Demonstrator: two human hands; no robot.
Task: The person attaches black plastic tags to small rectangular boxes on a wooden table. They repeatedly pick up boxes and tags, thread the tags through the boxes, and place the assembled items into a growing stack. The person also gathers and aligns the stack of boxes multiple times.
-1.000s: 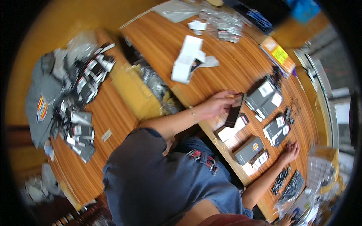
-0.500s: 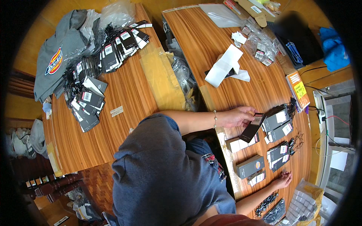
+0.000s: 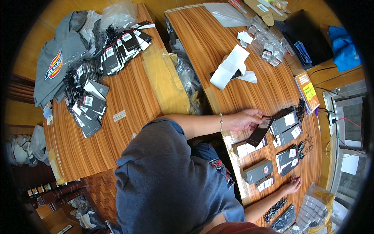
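Wooden worktop (image 3: 241,50): left hand (image 3: 246,119) fingers pinch a dark hang tag (image 3: 260,132), which extends below the fingertips; right hand (image 3: 293,184) lies flat, fingers spread, holding nothing.

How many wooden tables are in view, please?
2: one table at left under black tag piles; one at right, where the left hand holds a dark tag.

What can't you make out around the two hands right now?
- Head view: the left hand has a grip on the dark hang tag; its fingers cover the tag's upper end.
- Right hand: too small to tell whether anything lies under the palm.
- Clear bag: contents blurred, cut off by the rim.
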